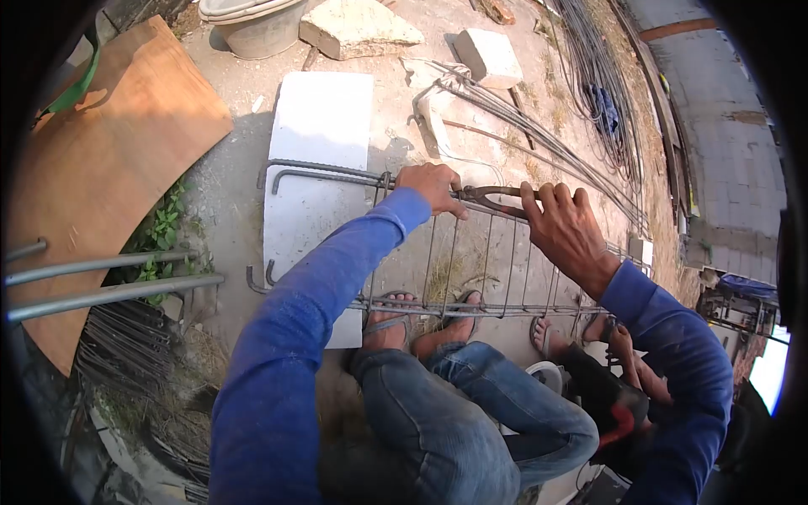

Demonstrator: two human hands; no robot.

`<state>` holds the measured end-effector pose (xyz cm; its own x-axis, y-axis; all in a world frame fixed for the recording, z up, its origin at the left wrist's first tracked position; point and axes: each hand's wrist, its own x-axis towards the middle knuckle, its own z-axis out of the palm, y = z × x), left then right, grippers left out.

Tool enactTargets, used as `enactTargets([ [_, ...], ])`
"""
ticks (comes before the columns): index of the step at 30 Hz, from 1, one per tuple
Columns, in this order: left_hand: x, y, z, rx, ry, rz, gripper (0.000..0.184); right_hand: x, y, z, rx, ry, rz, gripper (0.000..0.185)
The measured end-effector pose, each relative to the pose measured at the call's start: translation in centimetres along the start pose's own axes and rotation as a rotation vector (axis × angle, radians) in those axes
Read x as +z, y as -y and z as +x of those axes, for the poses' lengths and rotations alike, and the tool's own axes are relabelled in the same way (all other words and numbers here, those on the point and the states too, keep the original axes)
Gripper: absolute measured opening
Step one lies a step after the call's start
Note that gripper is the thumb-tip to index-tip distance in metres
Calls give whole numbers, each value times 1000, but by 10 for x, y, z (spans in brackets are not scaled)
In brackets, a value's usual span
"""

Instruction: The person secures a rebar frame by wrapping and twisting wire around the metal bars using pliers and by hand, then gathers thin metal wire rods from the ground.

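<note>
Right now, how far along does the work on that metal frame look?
Already in place: long bars with thin crosspieces between them. In hand: pincers in the right hand, working beside the left hand at the upper side. Left: perhaps some fastening; the joints look too small to judge.

we note bright daylight on the ground (391,101), with glare off the white board (324,114) and a blown-out patch (769,376) at the right edge. we find deep shade at lower centre, black vignetting all round, and marked wide-angle bowing outward; we record the centre as reasonably sharp, the margins softer
</note>
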<state>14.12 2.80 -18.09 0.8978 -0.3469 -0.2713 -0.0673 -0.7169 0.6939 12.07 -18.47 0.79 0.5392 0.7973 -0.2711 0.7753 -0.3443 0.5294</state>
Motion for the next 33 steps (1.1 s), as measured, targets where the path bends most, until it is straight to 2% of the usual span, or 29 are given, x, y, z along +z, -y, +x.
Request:
enactTargets([
  [1, 7, 2, -1, 80, -134, 42, 63, -1, -7, 4, -42, 35, 7, 38],
  [2, 10, 5, 3, 40, -60, 21, 63, 1, -13, 9, -83, 68, 14, 34],
  [3, 0, -1, 1, 1, 13, 0, 64, 6, -18, 17, 6, 191, 153, 29],
  [4, -6, -4, -1, -40, 85, -22, 64, -8, -36, 36, 67, 529, 517, 32],
  [6, -3, -5, -4, -14, 22, 22, 68, 12, -65, 43, 404, 1035, 1318, 41],
  [10, -1, -5, -2, -15, -27, 30, 67, 2, -73, 52, 567, 1173, 1467, 49],
  [14, -4, -6, -2, -36, 39, 12, 64, 6, -73, 61, 592, 1245, 1478, 51],
  [16, 0, -3, 0, -26, 17, 23, 63, 0, -60, 58, 604, 1145, 1509, 45],
  [19, 18, 6, 6, 48, -161, 61, 59, -9, -19, 34, 654, 981, 1582, 40],
  [21, 4, -3, 0, 4, -52, 31, 57, -21, 24, 19, 820, 824, 1646, 34],
  [22, -2, -7, -3, -17, 3, 17, 57, -12, 45, 7, 834, 699, 1643, 35],
  [24, -3, -9, -3, 4, -7, 23, 56, -16, 82, -1, 867, 538, 1660, 46],
  [28, 0, -7, -8, 25, -32, 26, 56, -18, 74, -8, 864, 557, 1586, 63],
  [30, 5, -3, -6, 52, -79, 24, 57, -19, 45, -8, 757, 515, 1280, 60],
  [32, 4, -3, -6, 47, -67, 21, 59, -14, 24, -9, 405, 293, 702, 58],
  [33, -3, -6, -8, 30, -29, 18, 61, -14, 15, -9, 264, 267, 551, 55],
])
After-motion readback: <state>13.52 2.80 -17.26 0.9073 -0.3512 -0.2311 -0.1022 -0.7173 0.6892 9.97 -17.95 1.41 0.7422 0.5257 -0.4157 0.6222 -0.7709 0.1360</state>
